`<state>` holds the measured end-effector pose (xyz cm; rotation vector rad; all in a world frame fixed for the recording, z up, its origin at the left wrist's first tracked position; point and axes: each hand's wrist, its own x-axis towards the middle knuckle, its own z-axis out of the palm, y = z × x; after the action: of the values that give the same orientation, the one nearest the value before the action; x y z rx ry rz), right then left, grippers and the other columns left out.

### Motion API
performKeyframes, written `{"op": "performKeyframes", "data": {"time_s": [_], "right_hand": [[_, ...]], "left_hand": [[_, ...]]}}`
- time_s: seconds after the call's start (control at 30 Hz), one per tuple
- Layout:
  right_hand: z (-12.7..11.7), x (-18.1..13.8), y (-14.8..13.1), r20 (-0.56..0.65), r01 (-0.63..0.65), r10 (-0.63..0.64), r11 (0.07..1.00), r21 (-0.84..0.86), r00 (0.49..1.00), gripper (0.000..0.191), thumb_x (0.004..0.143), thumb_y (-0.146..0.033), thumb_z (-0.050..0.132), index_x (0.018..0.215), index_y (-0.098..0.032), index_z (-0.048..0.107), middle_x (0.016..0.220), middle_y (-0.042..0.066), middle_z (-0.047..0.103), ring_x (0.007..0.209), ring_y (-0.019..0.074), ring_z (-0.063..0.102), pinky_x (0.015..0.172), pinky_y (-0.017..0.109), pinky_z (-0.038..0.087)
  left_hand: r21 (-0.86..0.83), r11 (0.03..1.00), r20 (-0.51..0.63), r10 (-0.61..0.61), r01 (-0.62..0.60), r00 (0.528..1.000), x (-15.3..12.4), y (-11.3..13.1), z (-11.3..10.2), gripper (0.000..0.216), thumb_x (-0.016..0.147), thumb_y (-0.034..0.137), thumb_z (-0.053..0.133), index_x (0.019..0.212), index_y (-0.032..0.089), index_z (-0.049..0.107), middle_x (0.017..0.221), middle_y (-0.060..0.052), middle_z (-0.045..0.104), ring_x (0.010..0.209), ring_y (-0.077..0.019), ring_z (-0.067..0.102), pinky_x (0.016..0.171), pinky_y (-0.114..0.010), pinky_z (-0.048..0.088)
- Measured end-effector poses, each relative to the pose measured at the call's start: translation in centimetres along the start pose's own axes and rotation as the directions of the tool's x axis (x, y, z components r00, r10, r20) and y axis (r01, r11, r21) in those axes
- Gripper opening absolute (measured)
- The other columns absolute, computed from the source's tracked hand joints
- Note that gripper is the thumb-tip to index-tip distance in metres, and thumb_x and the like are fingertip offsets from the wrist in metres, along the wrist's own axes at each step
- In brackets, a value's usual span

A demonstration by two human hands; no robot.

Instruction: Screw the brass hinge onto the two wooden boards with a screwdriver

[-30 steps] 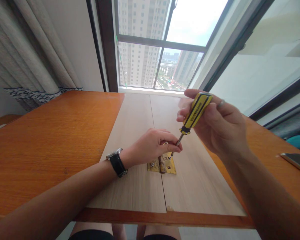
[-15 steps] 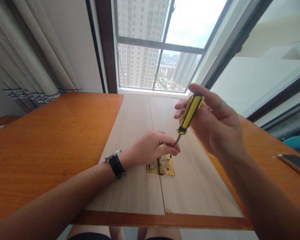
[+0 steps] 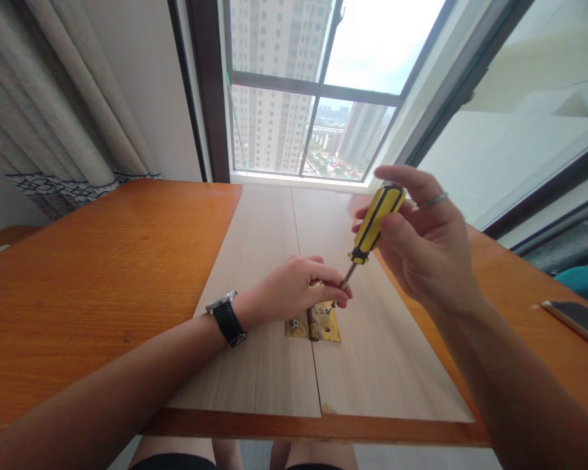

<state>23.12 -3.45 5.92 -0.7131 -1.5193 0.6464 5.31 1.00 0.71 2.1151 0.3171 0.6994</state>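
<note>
Fingers of my right hand [image 3: 428, 254] hold the screwdriver [image 3: 378, 219]; my left hand [image 3: 298, 284] pinches its shaft over the hinge [image 3: 314, 333] on the boards [image 3: 255, 359]. One left screw [image 3: 295, 324] looks seated; the near right hole [image 3: 326, 329] is bare.

Hinge [image 3: 314, 331]: before me, across two boards [image 3: 269, 378]
Window [image 3: 318, 83]: hinge's twelve o'clock, behind table [image 3: 108, 274]
Phone [image 3: 579, 322]: three o'clock, on table
Curtain [image 3: 63, 98]: ten o'clock

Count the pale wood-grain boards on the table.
2: the left board and the right board, side by side, bridged by the brass-coloured butt hinge. No others show.
</note>
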Motion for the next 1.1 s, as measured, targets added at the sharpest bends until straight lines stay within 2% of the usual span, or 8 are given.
{"op": "performKeyframes", "data": {"time_s": [0.1, 0.17, 0.3, 0.57, 0.67, 0.77, 0.87, 1.1], "right_hand": [[-0.24, 0.11, 0.17, 0.045, -0.024, 0.024, 1.000, -0.012, 0.999, 0.035, 0.091, -0.038, 0.070, 0.126, -0.038, 0.067, 0.105, 0.000, 0.074, 0.094, 0.0213, 0.072, 0.085, 0.042, 0.063], [-0.41, 0.17, 0.10, 0.061, -0.037, 0.037, 0.999, -0.006, 0.997, 0.032, 0.091, -0.039, 0.069, 0.123, -0.038, 0.068, 0.109, 0.001, 0.075, 0.091, 0.0224, 0.074, 0.083, 0.046, 0.064], [-0.49, 0.16, -0.27, 0.062, 0.015, -0.017, 0.999, 0.044, 0.998, 0.022, 0.086, -0.035, 0.077, 0.107, -0.036, 0.072, 0.094, -0.002, 0.078, 0.079, 0.0199, 0.077, 0.075, 0.041, 0.068], [0.14, 0.06, -0.66, -0.063, 0.087, -0.088, 0.996, -0.023, 0.994, 0.031, 0.075, -0.025, 0.087, 0.100, -0.036, 0.074, 0.078, -0.004, 0.071, 0.075, 0.0160, 0.073, 0.067, 0.028, 0.066], [0.18, 0.10, -0.59, -0.045, 0.076, -0.078, 0.996, -0.039, 0.996, 0.030, 0.081, -0.028, 0.083, 0.108, -0.035, 0.074, 0.087, -0.002, 0.072, 0.078, 0.0156, 0.071, 0.071, 0.028, 0.065], [-0.03, 0.15, -0.45, 0.058, 0.022, -0.022, 1.000, 0.004, 0.998, 0.029, 0.092, -0.040, 0.069, 0.120, -0.033, 0.071, 0.099, 0.001, 0.075, 0.087, 0.0190, 0.072, 0.081, 0.036, 0.064], [-0.27, 0.19, -0.34, 0.099, -0.043, 0.039, 0.998, 0.036, 0.994, 0.027, 0.095, -0.041, 0.064, 0.120, -0.034, 0.070, 0.107, 0.001, 0.077, 0.088, 0.0205, 0.075, 0.081, 0.039, 0.064], [0.25, 0.06, -0.64, -0.055, 0.035, -0.034, 0.999, 0.022, 0.998, 0.026, 0.075, -0.043, 0.085, 0.099, -0.034, 0.077, 0.078, -0.002, 0.076, 0.069, 0.0197, 0.074, 0.068, 0.037, 0.067]], "left_hand": [[0.003, 1.000, 0.019, 0.011, -0.011, 1.000, 0.10, -0.13, -0.08, 0.015, 0.095, 0.018, 0.066, 0.086, 0.018, 0.078, 0.085, 0.000, 0.077, 0.081, -0.0139, 0.060, 0.079, -0.024, 0.049], [0.010, 1.000, 0.030, 0.020, -0.020, 0.999, 0.11, -0.13, -0.11, 0.015, 0.096, 0.019, 0.065, 0.087, 0.018, 0.077, 0.086, 0.001, 0.078, 0.082, -0.0144, 0.060, 0.081, -0.025, 0.049], [0.040, 0.999, 0.030, 0.035, -0.036, 0.999, 0.02, 0.02, -0.07, 0.016, 0.096, 0.020, 0.066, 0.085, 0.018, 0.077, 0.087, 0.000, 0.078, 0.084, -0.0150, 0.060, 0.085, -0.027, 0.048], [0.001, 1.000, 0.036, -0.006, 0.006, 0.999, -0.08, 0.47, -0.03, 0.018, 0.096, 0.016, 0.064, 0.083, 0.017, 0.077, 0.091, -0.001, 0.078, 0.086, -0.0141, 0.063, 0.084, -0.024, 0.049], [0.013, 1.000, 0.058, 0.026, -0.027, 0.998, 0.01, 0.35, -0.11, 0.021, 0.098, 0.016, 0.061, 0.084, 0.017, 0.077, 0.089, 0.000, 0.078, 0.085, -0.0135, 0.063, 0.084, -0.023, 0.049], [0.018, 0.999, 0.075, 0.042, -0.044, 0.996, 0.08, 0.13, -0.17, 0.022, 0.099, 0.018, 0.060, 0.085, 0.017, 0.076, 0.090, 0.000, 0.079, 0.087, -0.0136, 0.064, 0.085, -0.023, 0.048], [0.026, 0.999, 0.084, 0.035, -0.038, 0.996, 0.09, 0.08, -0.19, 0.023, 0.100, 0.019, 0.059, 0.084, 0.017, 0.076, 0.090, 0.000, 0.078, 0.089, -0.0137, 0.065, 0.087, -0.024, 0.048], [0.013, 1.000, 0.107, 0.019, -0.021, 0.994, 0.00, 0.32, -0.24, 0.017, 0.097, 0.019, 0.061, 0.086, 0.017, 0.074, 0.101, -0.001, 0.078, 0.090, -0.0143, 0.063, 0.090, -0.026, 0.048]]}}
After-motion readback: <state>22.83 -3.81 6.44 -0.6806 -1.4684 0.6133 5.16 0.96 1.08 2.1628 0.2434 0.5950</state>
